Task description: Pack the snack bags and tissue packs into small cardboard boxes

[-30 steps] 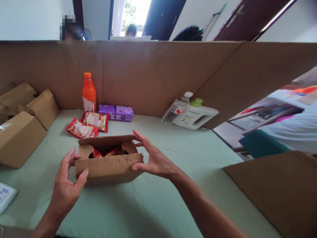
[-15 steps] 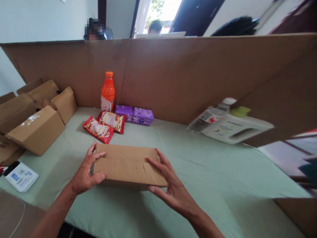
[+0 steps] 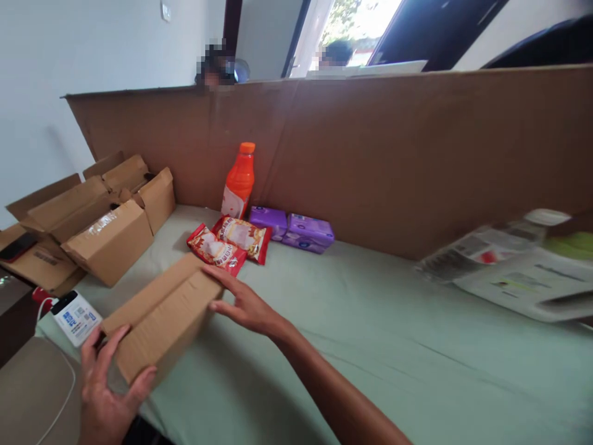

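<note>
A small closed cardboard box (image 3: pixel 162 312) lies at an angle on the green table (image 3: pixel 370 346), near its front left corner. My left hand (image 3: pixel 109 386) grips the box's near end, fingers curled round it. My right hand (image 3: pixel 243 303) presses against the box's far end, fingers stretched along its top edge. Just beyond the box lie two red snack packets (image 3: pixel 229 244).
An orange drink bottle (image 3: pixel 239 180) and purple packs (image 3: pixel 296 227) stand by the cardboard partition (image 3: pixel 393 154). Several cardboard boxes (image 3: pixel 92 222) are stacked at left. A white device with a cable (image 3: pixel 75 316) lies by the left edge. A water bottle and white jug (image 3: pixel 519 262) lie at right.
The box's flaps were closed, then both hands turned the box and slid it towards the front left corner. The camera has swung left.
</note>
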`<state>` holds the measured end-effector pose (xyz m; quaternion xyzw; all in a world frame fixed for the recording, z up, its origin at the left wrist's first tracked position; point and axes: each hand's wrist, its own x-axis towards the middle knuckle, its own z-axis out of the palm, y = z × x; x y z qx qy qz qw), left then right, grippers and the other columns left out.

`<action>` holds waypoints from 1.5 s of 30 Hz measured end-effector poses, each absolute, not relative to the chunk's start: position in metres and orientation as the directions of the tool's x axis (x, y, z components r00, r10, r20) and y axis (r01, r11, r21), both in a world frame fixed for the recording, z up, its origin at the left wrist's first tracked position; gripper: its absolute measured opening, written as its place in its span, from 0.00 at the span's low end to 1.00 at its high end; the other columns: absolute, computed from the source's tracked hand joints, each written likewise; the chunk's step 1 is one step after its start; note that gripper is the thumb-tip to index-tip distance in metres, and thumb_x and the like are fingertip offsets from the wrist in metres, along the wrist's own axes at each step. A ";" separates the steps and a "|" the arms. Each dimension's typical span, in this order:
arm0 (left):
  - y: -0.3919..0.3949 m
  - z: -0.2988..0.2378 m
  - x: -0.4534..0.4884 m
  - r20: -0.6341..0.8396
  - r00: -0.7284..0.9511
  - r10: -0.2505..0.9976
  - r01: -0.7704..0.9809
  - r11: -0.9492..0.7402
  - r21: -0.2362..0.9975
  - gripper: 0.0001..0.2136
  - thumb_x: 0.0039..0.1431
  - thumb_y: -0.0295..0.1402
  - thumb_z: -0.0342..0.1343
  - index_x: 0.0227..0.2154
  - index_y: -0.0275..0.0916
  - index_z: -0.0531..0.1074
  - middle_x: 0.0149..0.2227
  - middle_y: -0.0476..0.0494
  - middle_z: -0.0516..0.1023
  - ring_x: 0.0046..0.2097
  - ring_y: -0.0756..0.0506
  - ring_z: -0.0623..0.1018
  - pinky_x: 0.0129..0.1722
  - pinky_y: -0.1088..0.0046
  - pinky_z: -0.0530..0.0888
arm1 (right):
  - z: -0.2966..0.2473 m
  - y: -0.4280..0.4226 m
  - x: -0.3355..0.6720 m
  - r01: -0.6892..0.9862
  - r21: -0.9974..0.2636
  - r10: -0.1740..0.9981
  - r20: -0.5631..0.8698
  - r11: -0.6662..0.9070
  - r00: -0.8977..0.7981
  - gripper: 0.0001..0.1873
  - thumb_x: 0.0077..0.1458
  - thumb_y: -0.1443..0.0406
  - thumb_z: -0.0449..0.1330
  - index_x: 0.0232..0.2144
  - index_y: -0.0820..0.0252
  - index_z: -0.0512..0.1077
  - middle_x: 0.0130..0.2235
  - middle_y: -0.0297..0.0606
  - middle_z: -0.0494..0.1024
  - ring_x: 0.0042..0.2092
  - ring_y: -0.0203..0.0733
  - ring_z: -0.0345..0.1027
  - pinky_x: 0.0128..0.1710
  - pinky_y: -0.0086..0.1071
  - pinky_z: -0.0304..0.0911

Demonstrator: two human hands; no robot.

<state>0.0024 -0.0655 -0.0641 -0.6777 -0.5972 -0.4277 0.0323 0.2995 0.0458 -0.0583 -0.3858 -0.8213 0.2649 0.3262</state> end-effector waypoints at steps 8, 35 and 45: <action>-0.009 -0.056 0.007 0.640 -0.298 0.709 0.830 -0.138 0.540 0.20 0.59 0.46 0.61 0.50 0.40 0.73 0.54 0.33 0.67 0.60 0.30 0.70 0.62 0.40 0.68 | -0.068 0.159 0.273 0.773 -0.487 0.911 0.151 0.406 -0.384 0.37 0.58 0.64 0.61 0.67 0.66 0.59 0.70 0.57 0.58 0.70 0.59 0.51 0.67 0.53 0.50; 0.247 -0.060 0.111 0.543 -0.493 0.680 0.706 -0.051 0.706 0.44 0.51 0.42 0.67 0.67 0.35 0.52 0.66 0.20 0.54 0.68 0.23 0.58 0.63 0.40 0.60 | -0.161 -0.005 0.373 0.955 -0.097 0.755 0.637 0.280 -0.157 0.24 0.65 0.67 0.52 0.62 0.56 0.63 0.60 0.48 0.73 0.58 0.53 0.67 0.55 0.47 0.60; 0.226 -0.115 0.109 0.597 -0.130 0.792 0.776 -0.293 0.558 0.16 0.65 0.40 0.59 0.52 0.38 0.72 0.56 0.38 0.73 0.54 0.39 0.75 0.54 0.52 0.74 | -0.162 -0.005 0.375 0.955 -0.076 0.742 0.649 0.286 -0.170 0.31 0.65 0.66 0.51 0.69 0.54 0.55 0.58 0.48 0.74 0.56 0.54 0.68 0.54 0.48 0.60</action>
